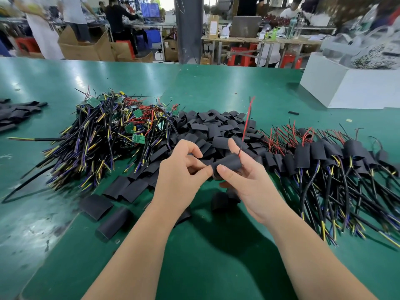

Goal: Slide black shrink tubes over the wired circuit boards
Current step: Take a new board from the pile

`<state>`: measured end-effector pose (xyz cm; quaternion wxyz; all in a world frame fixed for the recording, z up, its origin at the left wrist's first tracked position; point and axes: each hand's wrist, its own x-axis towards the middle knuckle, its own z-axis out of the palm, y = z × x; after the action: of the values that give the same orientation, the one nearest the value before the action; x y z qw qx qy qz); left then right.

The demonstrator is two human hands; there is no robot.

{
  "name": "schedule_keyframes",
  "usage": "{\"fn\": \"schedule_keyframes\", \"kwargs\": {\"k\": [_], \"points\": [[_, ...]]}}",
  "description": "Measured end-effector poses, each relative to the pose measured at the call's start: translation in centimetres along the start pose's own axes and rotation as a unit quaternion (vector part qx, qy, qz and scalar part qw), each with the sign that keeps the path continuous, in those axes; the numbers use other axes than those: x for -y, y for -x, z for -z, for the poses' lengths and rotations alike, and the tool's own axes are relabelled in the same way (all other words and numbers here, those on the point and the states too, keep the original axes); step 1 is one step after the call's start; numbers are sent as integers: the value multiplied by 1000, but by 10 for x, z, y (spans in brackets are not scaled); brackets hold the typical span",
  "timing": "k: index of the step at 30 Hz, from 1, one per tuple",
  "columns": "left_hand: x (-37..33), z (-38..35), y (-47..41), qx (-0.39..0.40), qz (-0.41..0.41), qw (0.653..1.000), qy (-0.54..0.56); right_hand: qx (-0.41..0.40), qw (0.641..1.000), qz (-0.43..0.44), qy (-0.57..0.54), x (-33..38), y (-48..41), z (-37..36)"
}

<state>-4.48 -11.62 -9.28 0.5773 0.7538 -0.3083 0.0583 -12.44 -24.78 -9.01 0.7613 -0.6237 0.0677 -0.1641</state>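
Right at centre, just above the table, a short black shrink tube (227, 166) sits crosswise between both hands. The right hand (251, 185) cradles it, thumb pressed on the front of the sleeve, the other fingers curled behind it, forefinger lifted. The left hand (179, 172) is curled in tight, thumb and forefinger pinching the tube's left end; whatever is inside that end is hidden by the fingers. Thin red and black wires (246, 122) poke out of the tube's right end and stand up past the right forefinger.

Behind the hands lies a big heap of loose black tube pieces (216, 128), and flattened ones (121, 189) spill toward the near-left edge of the heap. To the left of that, touching it, a tangled pile of green circuit boards with black, yellow, blue and red leads (108, 131). To the right, a spread of sleeved boards (335, 156), each with a black tube on and its cable trailing toward the near edge.

Everything rests on a shiny green table mat (216, 256). Far left, a smaller cluster of black sleeves (15, 113) sits well apart. Far right, a white box (346, 89) stands on the mat. Beyond the table, blurred: people standing at benches, brown cardboard cartons (86, 48), red plastic stools (242, 56)
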Motion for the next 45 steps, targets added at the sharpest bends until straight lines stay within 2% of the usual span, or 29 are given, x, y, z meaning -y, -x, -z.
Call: {"fn": "schedule_keyframes", "kwargs": {"k": [3, 5, 8, 10, 13, 14, 16, 19, 21, 24, 30, 34, 37, 40, 42, 43, 45], "points": [[-2, -1, 1, -5, -17, 1000, -12, -22, 985, -32, -169, 6, -1, -7], [-6, 1, 1, 1, -3, 999, 42, -80, 964, -26, -254, 16, -3, -2], [-5, 7, -3, -37, 46, 992, 110, -169, 938, -20, -301, 31, -5, 21], [4, 15, -9, -110, 70, 991, 26, -231, 929, 15, -288, 38, -4, 38], [27, 29, -16, -147, 131, 954, -228, -336, 923, 122, -141, 43, -1, 57], [33, 32, -16, -143, 160, 935, -284, -381, 911, 152, -48, 45, -1, 64], [39, 37, -18, -138, 203, 906, -346, -445, 864, 184, 148, 47, 1, 74], [46, 39, -19, -96, 238, 877, -407, -450, 789, 141, 394, 43, 2, 81], [50, 40, -20, -90, 238, 863, -435, -432, 770, 81, 462, 40, 1, 75], [52, 44, -21, -113, 231, 860, -441, -416, 775, 75, 469, 35, 2, 61], [56, 50, -27, -121, 287, 851, -423, -341, 815, 100, 458, 27, 3, 38], [53, 54, -32, -160, 311, 875, -335, -308, 835, 108, 442, 25, 5, 30], [50, 54, -30, -174, 254, 912, -271, -301, 837, 112, 443, 23, 4, 31], [44, 51, -28, -164, 162, 958, -174, -304, 835, 119, 444, 19, 2, 34], [38, 47, -27, -168, 99, 976, -100, -299, 840, 131, 433, 18, 2, 35], [33, 46, -26, -165, 74, 982, -52, -293, 852, 129, 413, 17, 1, 35], [23, 43, -24, -127, 40, 988, 74, -264, 911, 92, 303, 17, -2, 34]]}}
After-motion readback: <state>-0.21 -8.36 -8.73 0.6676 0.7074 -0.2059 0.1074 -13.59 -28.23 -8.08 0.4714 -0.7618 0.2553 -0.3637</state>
